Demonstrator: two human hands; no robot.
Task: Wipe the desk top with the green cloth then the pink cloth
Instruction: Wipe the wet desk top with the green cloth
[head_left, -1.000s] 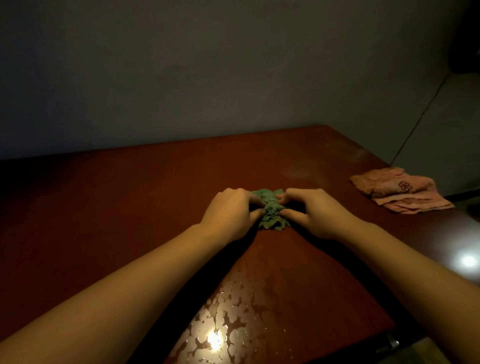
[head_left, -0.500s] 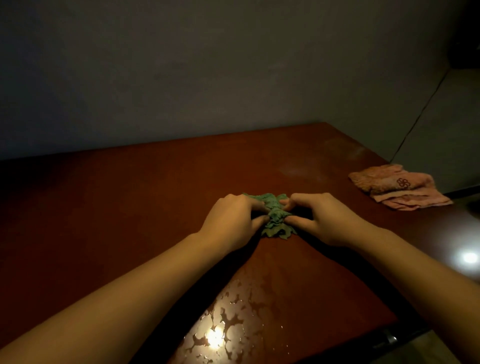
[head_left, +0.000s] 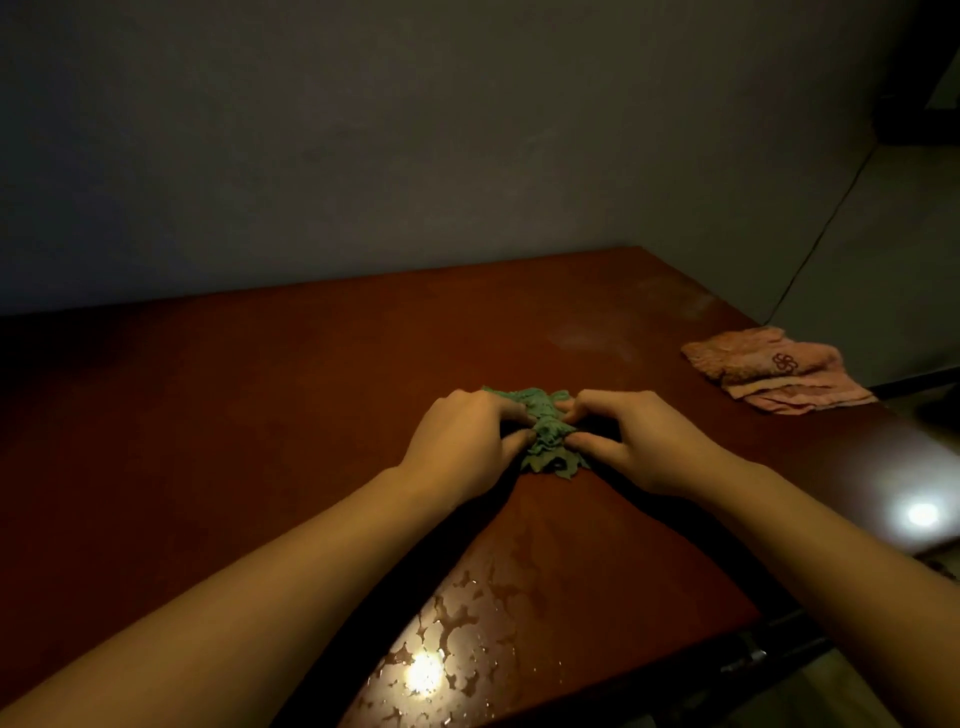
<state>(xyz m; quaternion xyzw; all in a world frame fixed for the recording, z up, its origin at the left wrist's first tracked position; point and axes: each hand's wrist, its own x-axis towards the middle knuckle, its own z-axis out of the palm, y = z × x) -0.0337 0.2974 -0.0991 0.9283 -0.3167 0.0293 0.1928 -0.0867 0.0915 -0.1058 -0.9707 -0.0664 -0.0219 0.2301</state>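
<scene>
Head view. A crumpled green fabric cloth (head_left: 548, 436) lay bunched into a narrow ridge near the middle of the dark reddish-brown wooden tabletop (head_left: 260, 415). The left hand (head_left: 462, 447) gripped it from the left, fingers curled over the far part and thumb pressed against the near part. The right hand (head_left: 639, 441) gripped it likewise from the right, so that the fingertips of both hands nearly met over the cloth. A folded pink towelling cloth (head_left: 774, 369) bearing a small stitched motif lay flat at the right edge of the tabletop, toward the far right corner, well apart from both hands. Patches of wet film (head_left: 467, 623) glistened near the front edge, between the forearms. A plain grey wall (head_left: 415, 130) stood behind the far edge.
</scene>
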